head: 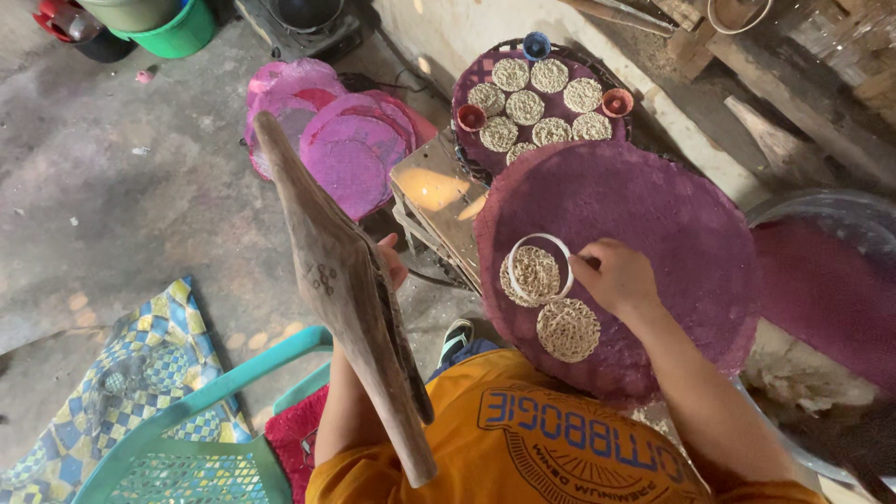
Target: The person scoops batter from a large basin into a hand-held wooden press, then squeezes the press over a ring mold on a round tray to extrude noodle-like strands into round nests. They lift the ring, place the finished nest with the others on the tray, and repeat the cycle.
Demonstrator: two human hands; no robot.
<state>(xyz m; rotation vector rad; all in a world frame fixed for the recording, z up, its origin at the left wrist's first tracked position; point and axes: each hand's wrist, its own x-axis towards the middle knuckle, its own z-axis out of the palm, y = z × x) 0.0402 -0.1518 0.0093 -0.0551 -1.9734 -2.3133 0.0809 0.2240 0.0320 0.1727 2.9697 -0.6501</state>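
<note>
My right hand pinches a white ring mould, tilted over a round disc of pale noodle strands on a large purple woven tray. A second noodle disc lies just below it on the same tray. My left hand grips a long brown wooden press board, held upright and angled to the left of the tray. The fingers of the left hand are mostly hidden behind the board.
A farther purple tray carries several noodle discs and small cups. A stack of pink woven trays lies on the concrete floor, a wooden stool beside it. A teal plastic chair and patterned cloth sit lower left; green bucket far left.
</note>
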